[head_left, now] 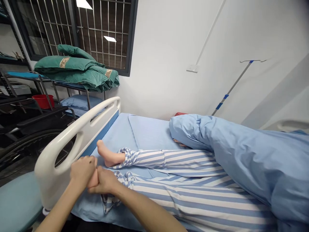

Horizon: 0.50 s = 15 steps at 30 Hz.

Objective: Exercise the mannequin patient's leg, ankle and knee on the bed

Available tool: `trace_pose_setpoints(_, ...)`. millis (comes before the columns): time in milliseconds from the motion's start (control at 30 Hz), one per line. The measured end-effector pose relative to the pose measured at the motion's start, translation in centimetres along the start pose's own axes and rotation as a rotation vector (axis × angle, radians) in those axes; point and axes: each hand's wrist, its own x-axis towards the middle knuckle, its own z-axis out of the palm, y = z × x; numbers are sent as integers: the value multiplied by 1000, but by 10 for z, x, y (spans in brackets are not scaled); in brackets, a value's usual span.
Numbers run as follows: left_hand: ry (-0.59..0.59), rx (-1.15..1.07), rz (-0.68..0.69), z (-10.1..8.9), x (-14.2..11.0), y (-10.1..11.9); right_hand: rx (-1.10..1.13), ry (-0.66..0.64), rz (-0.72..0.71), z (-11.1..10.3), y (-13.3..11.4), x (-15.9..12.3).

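Observation:
In the head view, a lying figure in blue-and-white striped pyjamas has both bare feet toward me, and a blue quilt (241,151) covers the upper body. My left hand (83,170) and my right hand (103,182) clasp one bare foot (93,179) from either side, hiding most of it. The other bare foot (108,154) rests just beyond my hands, apart from them, with its striped trouser cuff (126,158) above the ankle. A white plastic bed footboard (58,161) stands close left of my left hand.
The bed has a blue sheet (147,135). Beyond the footboard are a wheelchair wheel (31,151), a red bucket (43,101) and a metal rack (24,75) with folded green cloth (74,67). A metal IV pole (233,85) leans at right, near a white wall.

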Motion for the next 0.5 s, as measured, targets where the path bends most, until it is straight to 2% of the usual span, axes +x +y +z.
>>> trace_pose_setpoints(133,231,-18,-168,13,-18,-1,-60,15,1,4,1,-1)
trace_pose_setpoints(233,300,-38,-253,18,-31,-3,-69,11,-5,4,1,-1)
trace_pose_setpoints(367,304,-58,-302,15,-46,-3,-64,11,-8,5,0,-1)
trace_pose_setpoints(500,204,-74,-308,25,-67,-11,-21,33,57,4,-5,-5)
